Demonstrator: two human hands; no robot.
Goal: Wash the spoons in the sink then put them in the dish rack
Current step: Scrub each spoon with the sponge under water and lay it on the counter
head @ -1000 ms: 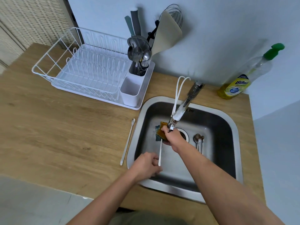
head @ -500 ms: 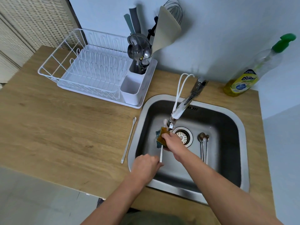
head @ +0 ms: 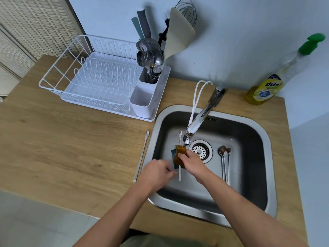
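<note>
A long thin spoon (head: 180,138) lies lengthwise over the sink (head: 252,125), its bowl pointing toward the tap. My right hand (head: 193,163) grips a brown-and-dark sponge (head: 180,152) folded round the spoon's shaft. My left hand (head: 156,172) is at the sink's left rim with curled fingers pinching the handle near its lower end. Two more spoons (head: 224,163) rest side by side on the sink floor right of the drain (head: 201,151). Another long spoon (head: 142,154) lies on the counter just left of the sink. The white dish rack (head: 89,82) stands at the back left.
The rack's cutlery holder (head: 150,73) is packed with utensils; its front cup (head: 141,102) holds nothing. The tap spout (head: 199,120) hangs over the sink just above the sponge. A dish soap bottle (head: 267,88) stands at the back right against the wall.
The sponge has slid down the shaft toward the handle, so the spoon's bowl now shows above it. My left hand stayed at the handle end.
</note>
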